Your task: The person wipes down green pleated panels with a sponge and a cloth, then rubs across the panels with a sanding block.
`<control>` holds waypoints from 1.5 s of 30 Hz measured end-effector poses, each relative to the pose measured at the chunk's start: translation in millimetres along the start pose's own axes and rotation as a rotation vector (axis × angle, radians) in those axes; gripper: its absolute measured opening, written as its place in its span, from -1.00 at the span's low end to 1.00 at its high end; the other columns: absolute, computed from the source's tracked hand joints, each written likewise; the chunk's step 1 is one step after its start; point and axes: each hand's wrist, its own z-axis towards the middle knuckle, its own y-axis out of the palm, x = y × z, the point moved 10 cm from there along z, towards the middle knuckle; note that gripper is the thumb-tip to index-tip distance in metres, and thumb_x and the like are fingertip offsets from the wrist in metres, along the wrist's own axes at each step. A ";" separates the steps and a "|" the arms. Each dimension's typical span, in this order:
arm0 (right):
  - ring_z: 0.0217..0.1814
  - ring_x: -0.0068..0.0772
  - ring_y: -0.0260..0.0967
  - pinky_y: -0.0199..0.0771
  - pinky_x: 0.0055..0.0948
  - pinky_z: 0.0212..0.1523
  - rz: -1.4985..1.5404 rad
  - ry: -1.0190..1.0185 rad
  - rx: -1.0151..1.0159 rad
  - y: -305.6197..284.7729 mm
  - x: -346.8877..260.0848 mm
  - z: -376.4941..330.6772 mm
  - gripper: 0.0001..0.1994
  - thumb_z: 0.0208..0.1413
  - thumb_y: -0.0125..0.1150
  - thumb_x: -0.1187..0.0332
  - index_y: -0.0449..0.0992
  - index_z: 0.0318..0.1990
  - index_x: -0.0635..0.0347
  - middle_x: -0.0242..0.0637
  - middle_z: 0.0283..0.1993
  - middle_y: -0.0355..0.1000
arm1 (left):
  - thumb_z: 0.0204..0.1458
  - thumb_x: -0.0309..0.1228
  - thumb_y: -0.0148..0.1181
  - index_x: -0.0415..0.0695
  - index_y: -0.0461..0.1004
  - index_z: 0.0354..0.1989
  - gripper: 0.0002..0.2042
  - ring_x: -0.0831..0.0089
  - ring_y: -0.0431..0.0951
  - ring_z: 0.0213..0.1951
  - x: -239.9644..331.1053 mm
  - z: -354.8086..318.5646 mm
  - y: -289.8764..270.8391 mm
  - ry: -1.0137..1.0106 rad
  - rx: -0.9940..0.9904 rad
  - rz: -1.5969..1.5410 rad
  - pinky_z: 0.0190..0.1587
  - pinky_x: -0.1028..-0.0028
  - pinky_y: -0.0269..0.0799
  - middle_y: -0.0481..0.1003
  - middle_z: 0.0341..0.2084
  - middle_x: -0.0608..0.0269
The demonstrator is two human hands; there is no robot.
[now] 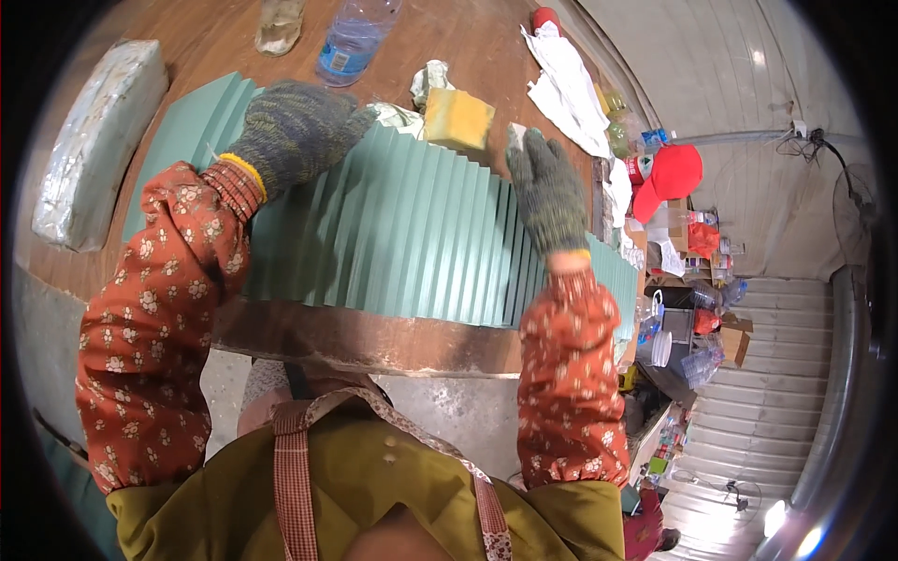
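On the brown table (187, 37), along its near edge: a wide sheet of green pleated paper (412, 224), fanned in many narrow folds. Left hand (295, 126), gloved, pressed flat and unclenched on the far-left folds; right hand (543, 187), gloved, flat and unclenched near the right end, grasping nothing. Likely light, springy, easily creased; best taken at the fold ends, pinched together. Beyond: yellow sponge (456, 120), plastic bottle (354, 37), white cloth (566, 79), foil-wrapped block (94, 140) toward the left edge.
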 end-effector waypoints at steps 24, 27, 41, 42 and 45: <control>-0.26 0.03 0.42 0.43 -0.11 -0.22 -0.084 -0.248 0.275 5.7 -59.9 17.3 -0.67 0.21 0.00 0.14 0.38 -0.06 0.22 -0.03 -0.15 0.35 | 0.25 -0.01 -0.31 -0.12 0.49 -0.11 -0.51 0.13 0.55 -0.17 -4.5 -0.9 -6.6 -0.067 -0.093 -0.068 -0.03 0.15 0.41 0.56 -0.25 0.04; -0.30 0.00 0.42 0.44 -0.14 -0.31 -0.029 -0.190 0.278 -13.8 -85.5 -0.5 -0.65 0.20 0.02 0.13 0.37 -0.03 0.23 -0.02 -0.14 0.34 | 0.26 -0.01 -0.31 -0.12 0.49 -0.12 -0.51 0.12 0.56 -0.19 -5.8 -4.9 -8.0 -0.059 -0.128 -0.024 -0.05 0.15 0.42 0.56 -0.27 0.04; -0.23 -0.01 0.34 0.40 -0.11 -0.24 0.027 -0.270 0.195 -19.6 -116.0 -106.5 -0.58 0.12 0.11 0.18 0.33 0.09 0.18 -0.01 0.08 0.24 | 0.24 -0.06 -0.26 -0.12 0.45 -0.02 -0.55 0.12 0.51 -0.08 -17.0 -15.5 -6.3 -0.104 -0.043 -0.092 0.04 0.17 0.35 0.54 -0.19 0.07; -0.30 -0.02 0.37 0.40 -0.11 -0.32 -0.027 -0.116 0.173 -25.0 -54.0 -89.6 -0.63 0.12 0.10 0.17 0.36 0.02 0.17 -0.03 0.03 0.29 | 0.24 -0.06 -0.26 -0.12 0.45 -0.02 -0.55 0.12 0.51 -0.08 42.5 26.2 18.2 0.047 -0.007 -0.195 0.04 0.17 0.35 0.54 -0.19 0.07; -0.07 0.07 0.36 0.37 -0.08 -0.10 0.164 -0.065 0.175 -9.5 -65.8 -2.2 -0.60 0.21 -0.02 0.07 0.37 0.06 0.14 -0.03 0.08 0.32 | 0.25 -0.09 -0.26 -0.13 0.43 0.00 -0.57 0.10 0.51 -0.09 0.5 -7.2 -8.7 0.149 0.149 -0.044 0.01 0.16 0.36 0.53 -0.18 0.06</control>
